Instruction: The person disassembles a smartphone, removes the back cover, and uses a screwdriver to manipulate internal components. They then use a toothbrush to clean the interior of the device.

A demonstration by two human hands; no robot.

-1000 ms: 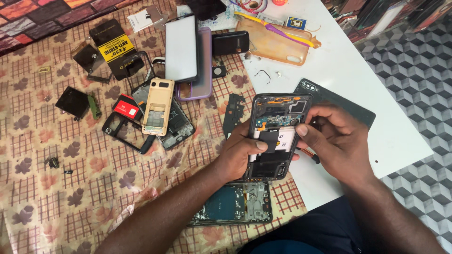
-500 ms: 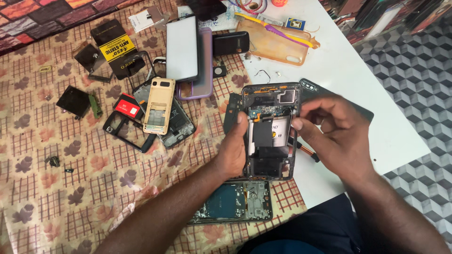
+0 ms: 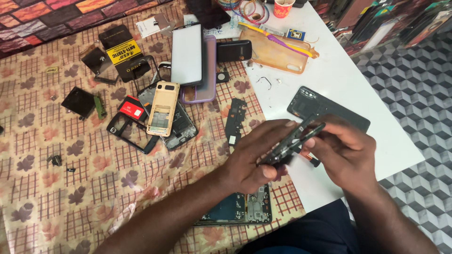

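Observation:
Both my hands hold an opened dark smartphone, now turned on edge so I see only its thin side. My left hand grips its lower end from below and the left. At the phone's upper end, my right hand pinches with thumb and fingers. A small dark tool tip pokes out under my right hand. Just behind my hands, a black phone back cover lies on the white table.
On the patterned cloth lie several phone parts: a gold keypad frame, a black frame, a circuit-board phone body near my lap, a white phone and a small black phone. An orange case rests on the table.
The opened phone, held flat and facing me before, has been tilted up onto its edge between my hands. My right hand shifted lower and to the right.

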